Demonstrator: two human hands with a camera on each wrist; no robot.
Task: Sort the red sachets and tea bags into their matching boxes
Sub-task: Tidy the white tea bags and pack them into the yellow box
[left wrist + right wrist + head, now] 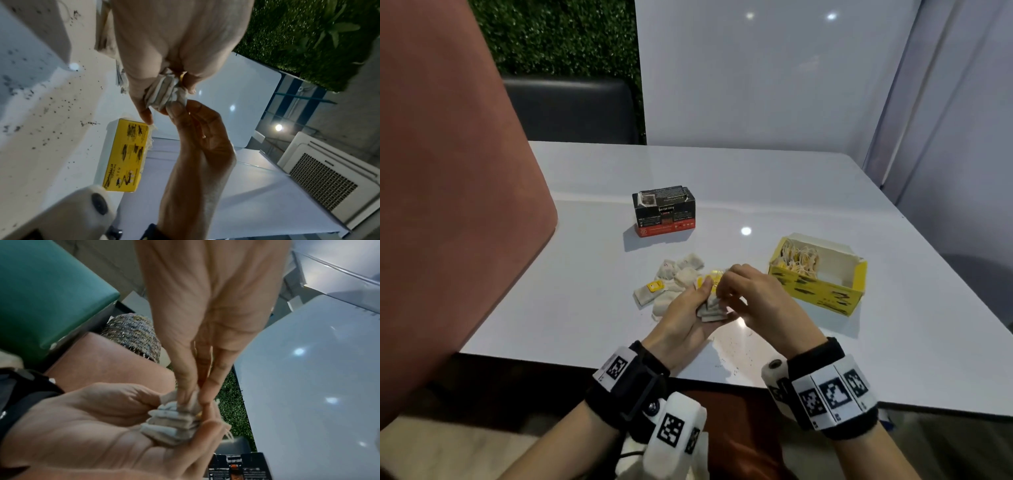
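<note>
My left hand cups a small stack of white tea bags with yellow tags above the table's near middle. The same stack of tea bags shows in the right wrist view, where my right hand pinches its top edge with thumb and forefinger. More loose tea bags lie in a heap just left of the hands. The open yellow box, to the right, holds several tea bags and appears as the yellow box in the left wrist view. The black-and-red box stands behind the heap.
The white table carries dark tea crumbs near its front edge. A pink chair back rises at the left, a dark seat behind the table, and white panels wall off the back and right.
</note>
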